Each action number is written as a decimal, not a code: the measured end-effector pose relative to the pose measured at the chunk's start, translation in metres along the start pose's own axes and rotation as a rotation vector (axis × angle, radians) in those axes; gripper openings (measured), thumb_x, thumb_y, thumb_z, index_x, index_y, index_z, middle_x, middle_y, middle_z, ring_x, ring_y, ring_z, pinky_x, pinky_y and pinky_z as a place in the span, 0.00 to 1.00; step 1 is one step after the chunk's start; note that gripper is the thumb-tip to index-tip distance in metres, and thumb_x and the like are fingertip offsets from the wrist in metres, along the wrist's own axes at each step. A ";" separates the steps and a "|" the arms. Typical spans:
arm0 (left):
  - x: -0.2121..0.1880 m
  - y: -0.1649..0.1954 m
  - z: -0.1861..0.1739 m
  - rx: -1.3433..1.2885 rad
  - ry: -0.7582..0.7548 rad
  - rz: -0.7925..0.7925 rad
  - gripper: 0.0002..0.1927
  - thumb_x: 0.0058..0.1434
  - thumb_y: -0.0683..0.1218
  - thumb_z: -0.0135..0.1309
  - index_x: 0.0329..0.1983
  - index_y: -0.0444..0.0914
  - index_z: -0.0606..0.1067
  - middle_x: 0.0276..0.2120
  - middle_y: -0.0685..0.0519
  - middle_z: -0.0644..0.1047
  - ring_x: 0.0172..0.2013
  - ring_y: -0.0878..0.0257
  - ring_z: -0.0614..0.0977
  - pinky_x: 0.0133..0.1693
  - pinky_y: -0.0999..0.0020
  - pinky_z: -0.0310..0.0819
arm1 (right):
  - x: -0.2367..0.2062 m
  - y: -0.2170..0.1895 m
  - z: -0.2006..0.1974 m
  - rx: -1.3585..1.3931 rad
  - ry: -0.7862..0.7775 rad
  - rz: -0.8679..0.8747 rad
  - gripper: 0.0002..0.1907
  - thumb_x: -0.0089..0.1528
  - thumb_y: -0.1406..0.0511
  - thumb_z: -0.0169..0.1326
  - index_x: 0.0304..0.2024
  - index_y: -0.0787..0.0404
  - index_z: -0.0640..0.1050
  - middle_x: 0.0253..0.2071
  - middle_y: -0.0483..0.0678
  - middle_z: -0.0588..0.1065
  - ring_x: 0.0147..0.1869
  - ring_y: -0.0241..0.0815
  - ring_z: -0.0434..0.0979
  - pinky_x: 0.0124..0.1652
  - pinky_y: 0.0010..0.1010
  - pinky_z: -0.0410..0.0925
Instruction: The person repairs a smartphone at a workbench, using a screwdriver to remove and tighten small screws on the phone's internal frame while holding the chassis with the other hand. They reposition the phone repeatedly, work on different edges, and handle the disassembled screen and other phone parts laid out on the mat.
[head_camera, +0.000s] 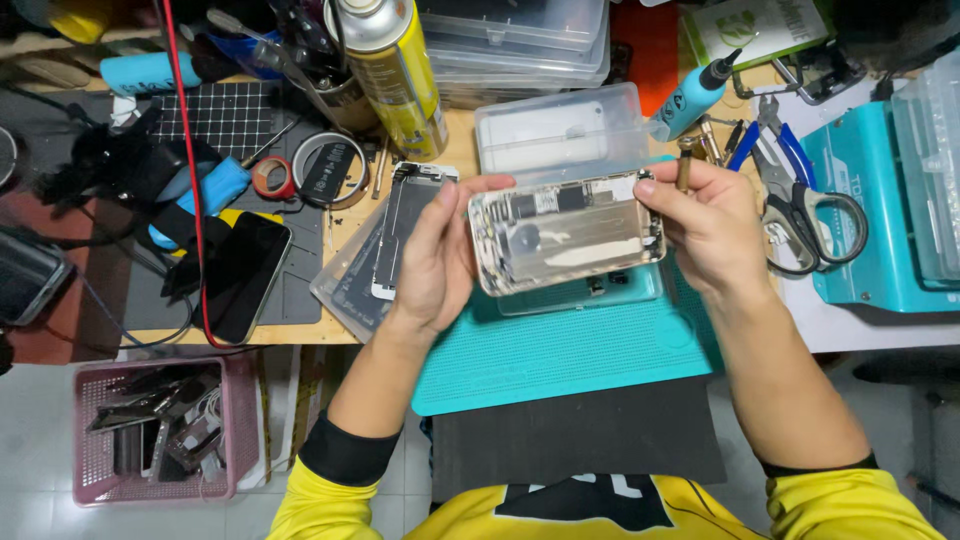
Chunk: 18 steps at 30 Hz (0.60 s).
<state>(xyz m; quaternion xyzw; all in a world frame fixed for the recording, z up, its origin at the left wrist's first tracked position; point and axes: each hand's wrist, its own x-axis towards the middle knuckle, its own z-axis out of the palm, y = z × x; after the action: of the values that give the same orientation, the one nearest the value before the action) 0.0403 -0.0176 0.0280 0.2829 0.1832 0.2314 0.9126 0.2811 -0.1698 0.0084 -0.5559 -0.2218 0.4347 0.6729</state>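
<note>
Both my hands hold an opened phone body (565, 232) flat above the teal work mat (560, 355), its metal shields and circuit parts facing up. My left hand (435, 255) grips its left end, thumb on the top corner. My right hand (705, 225) grips the right end, and a small brass-coloured tool (685, 165) sticks up between its fingers. A detached phone screen (400, 225) lies on the bench just left of my left hand.
A clear plastic parts box (560, 125) sits open behind the phone. Scissors (805, 215) and a teal machine (860, 190) stand at the right. A yellow spray can (395, 70), tape rolls (320, 170) and a dark phone (245, 275) crowd the left. A pink basket (90, 470) of parts sits on the floor.
</note>
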 end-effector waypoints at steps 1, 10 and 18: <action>0.000 0.003 -0.001 0.053 -0.085 -0.024 0.24 0.71 0.52 0.43 0.61 0.30 0.69 0.45 0.45 0.81 0.45 0.64 0.84 0.50 0.70 0.79 | 0.002 -0.003 0.000 -0.050 -0.017 -0.016 0.08 0.65 0.71 0.59 0.47 0.68 0.79 0.38 0.47 0.80 0.36 0.32 0.80 0.36 0.21 0.71; 0.004 -0.011 -0.015 0.469 -0.224 -0.115 0.19 0.71 0.39 0.53 0.62 0.28 0.69 0.43 0.46 0.82 0.40 0.67 0.83 0.43 0.73 0.77 | 0.001 -0.018 0.026 -0.445 -0.023 -0.045 0.15 0.68 0.62 0.55 0.37 0.71 0.79 0.31 0.51 0.79 0.34 0.37 0.79 0.36 0.27 0.71; -0.012 0.006 -0.031 0.330 0.022 0.141 0.25 0.66 0.33 0.48 0.67 0.35 0.62 0.44 0.50 0.82 0.34 0.73 0.81 0.30 0.81 0.72 | -0.026 -0.002 0.042 -1.506 -0.164 -0.037 0.22 0.53 0.49 0.66 0.28 0.62 0.80 0.25 0.56 0.78 0.32 0.59 0.79 0.35 0.49 0.70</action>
<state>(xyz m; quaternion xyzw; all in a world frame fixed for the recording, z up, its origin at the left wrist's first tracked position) 0.0136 -0.0063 0.0097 0.4385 0.2085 0.2646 0.8332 0.2352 -0.1685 0.0266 -0.8272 -0.5176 0.1944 0.1000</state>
